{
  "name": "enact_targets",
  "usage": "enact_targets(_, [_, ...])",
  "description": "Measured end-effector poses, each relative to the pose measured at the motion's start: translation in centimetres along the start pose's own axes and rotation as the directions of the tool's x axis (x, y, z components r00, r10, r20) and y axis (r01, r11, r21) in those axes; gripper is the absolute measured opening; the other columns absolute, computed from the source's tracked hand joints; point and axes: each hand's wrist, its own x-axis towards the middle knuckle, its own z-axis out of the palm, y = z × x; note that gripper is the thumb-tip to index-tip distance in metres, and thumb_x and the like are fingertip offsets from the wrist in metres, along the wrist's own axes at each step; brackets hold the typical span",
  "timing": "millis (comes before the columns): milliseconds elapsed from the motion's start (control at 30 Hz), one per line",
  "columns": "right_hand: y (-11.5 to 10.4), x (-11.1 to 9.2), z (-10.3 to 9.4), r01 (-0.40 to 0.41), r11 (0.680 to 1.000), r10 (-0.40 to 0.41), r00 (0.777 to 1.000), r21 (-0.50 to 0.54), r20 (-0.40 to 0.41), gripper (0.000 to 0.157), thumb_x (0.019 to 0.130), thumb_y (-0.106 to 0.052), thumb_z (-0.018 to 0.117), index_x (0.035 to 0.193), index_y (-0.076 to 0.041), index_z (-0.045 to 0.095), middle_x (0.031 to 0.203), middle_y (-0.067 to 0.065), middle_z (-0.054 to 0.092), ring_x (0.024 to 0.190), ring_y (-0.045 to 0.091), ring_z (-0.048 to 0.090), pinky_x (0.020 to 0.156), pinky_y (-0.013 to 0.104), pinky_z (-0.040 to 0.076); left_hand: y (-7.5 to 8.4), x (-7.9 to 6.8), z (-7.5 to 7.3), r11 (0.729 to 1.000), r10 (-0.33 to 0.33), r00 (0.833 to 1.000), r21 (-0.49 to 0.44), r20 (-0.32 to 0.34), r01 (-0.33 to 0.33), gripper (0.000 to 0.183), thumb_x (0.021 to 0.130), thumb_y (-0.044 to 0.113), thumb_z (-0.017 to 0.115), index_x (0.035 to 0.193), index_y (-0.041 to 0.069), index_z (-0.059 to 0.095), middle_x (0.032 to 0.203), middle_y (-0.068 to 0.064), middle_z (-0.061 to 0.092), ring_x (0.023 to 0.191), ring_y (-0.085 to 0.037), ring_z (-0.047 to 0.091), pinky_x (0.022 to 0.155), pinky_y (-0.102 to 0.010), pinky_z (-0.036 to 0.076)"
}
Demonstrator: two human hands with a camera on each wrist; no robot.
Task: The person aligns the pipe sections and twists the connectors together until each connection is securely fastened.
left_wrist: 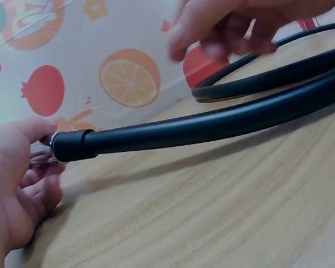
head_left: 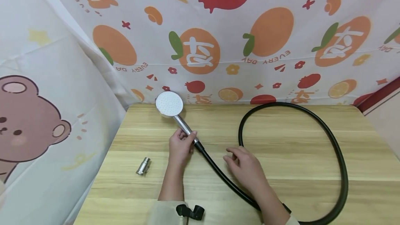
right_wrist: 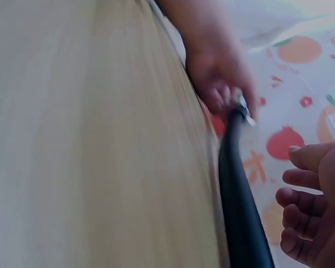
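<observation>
A shower head (head_left: 169, 104) with a round white face and chrome handle (head_left: 184, 125) lies toward the back left of the table. My left hand (head_left: 181, 146) grips the lower end of that handle, thumb on top, just above the black collar (left_wrist: 72, 145) of the hose. From there the black hose (head_left: 225, 178) runs down to the right, passes by my right forearm and loops round. In the head view my right hand (head_left: 247, 166) hovers over the table beside the hose, fingers loosely bent, holding nothing. The right wrist view shows its fingers (right_wrist: 304, 195) apart from the hose.
A small metal fitting (head_left: 143, 166) lies left of my left forearm. The hose's large loop (head_left: 339, 148) spreads over the right side of the wooden table (head_left: 125, 197). A fruit-print cloth (head_left: 231, 44) hangs along the back edge, and a bear-print cloth (head_left: 78, 89) on the left.
</observation>
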Motion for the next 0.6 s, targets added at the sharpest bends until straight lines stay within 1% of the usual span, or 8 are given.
enact_targets(67, [0.7,-0.3,-1.0,-0.012,1.0,0.012,1.0,-0.007,0.002,0.029,0.091,-0.029,0.071,0.114,-0.011,0.072,0.08,-0.012,0.056,0.069,0.003,0.049,0.06,0.02,0.045,-0.1,0.1,-0.2,0.999,0.011,0.999,0.04,-0.03,-0.009,0.025,0.085,0.014,0.076,0.099,0.001,0.061,0.077,-0.002,0.066,0.055,-0.01,0.053,0.045,-0.02,0.044])
enact_targets(167, [1.8,-0.7,-2.4,-0.019,0.999,0.019,1.0,-0.035,-0.004,0.028,0.091,-0.028,0.072,0.114,-0.012,0.072,0.077,-0.012,0.055,0.066,0.004,0.046,0.057,0.021,0.043,-0.1,0.3,-0.3,0.998,0.014,0.999,0.057,-0.047,-0.012,0.028,0.084,0.017,0.078,0.1,0.0,0.062,0.074,0.002,0.064,0.058,-0.008,0.053,0.049,-0.019,0.044])
enact_targets(300, [3.2,-1.2,-4.0,-0.024,0.998,0.025,1.0,-0.063,0.007,0.026,0.091,-0.029,0.072,0.113,-0.015,0.072,0.077,-0.012,0.056,0.063,0.003,0.046,0.055,0.021,0.042,-0.1,0.2,-0.5,0.997,0.001,0.999,0.074,-0.055,0.003,0.029,0.085,0.018,0.078,0.102,0.0,0.062,0.074,0.0,0.064,0.054,-0.01,0.053,0.047,-0.021,0.045])
enact_targets(400, [4.2,-1.7,-5.1,-0.02,0.998,0.023,0.999,-0.054,0.05,0.024,0.093,-0.029,0.069,0.114,-0.018,0.072,0.08,-0.014,0.058,0.064,0.001,0.048,0.057,0.021,0.044,-0.1,0.1,-0.5,0.993,0.006,0.997,0.118,-0.08,0.004,0.029,0.086,0.018,0.077,0.105,0.001,0.063,0.08,-0.004,0.066,0.054,-0.011,0.055,0.047,-0.02,0.047])
enact_targets(500, [5.1,-2.1,-5.9,0.034,0.998,-0.03,0.995,-0.043,0.094,0.019,0.094,-0.02,0.068,0.112,-0.019,0.073,0.085,-0.015,0.061,0.066,0.0,0.05,0.059,0.02,0.046,-0.1,0.0,-0.4,0.989,0.012,0.993,0.148,-0.113,0.005,0.032,0.085,0.017,0.077,0.108,0.001,0.064,0.087,-0.009,0.066,0.058,-0.01,0.057,0.049,-0.02,0.049])
enact_targets(567, [5.6,-2.2,-6.3,0.131,0.989,-0.122,0.984,-0.063,0.128,0.023,0.091,-0.009,0.069,0.111,-0.019,0.075,0.091,-0.014,0.062,0.073,0.001,0.054,0.061,0.02,0.049,-0.1,-0.1,-0.2,0.986,0.011,0.991,0.168,-0.133,0.011,0.033,0.084,0.017,0.077,0.109,0.001,0.065,0.089,-0.009,0.066,0.061,-0.009,0.057,0.05,-0.019,0.05])
enact_targets(600, [5.9,-2.2,-6.5,0.192,0.979,-0.179,0.973,-0.076,0.149,0.027,0.089,-0.004,0.07,0.11,-0.02,0.075,0.096,-0.011,0.064,0.078,0.003,0.057,0.063,0.021,0.051,-0.1,-0.1,-0.2,0.984,0.011,0.99,0.175,-0.141,0.014,0.033,0.083,0.018,0.078,0.109,0.001,0.065,0.089,-0.008,0.065,0.061,-0.008,0.057,0.05,-0.019,0.05])
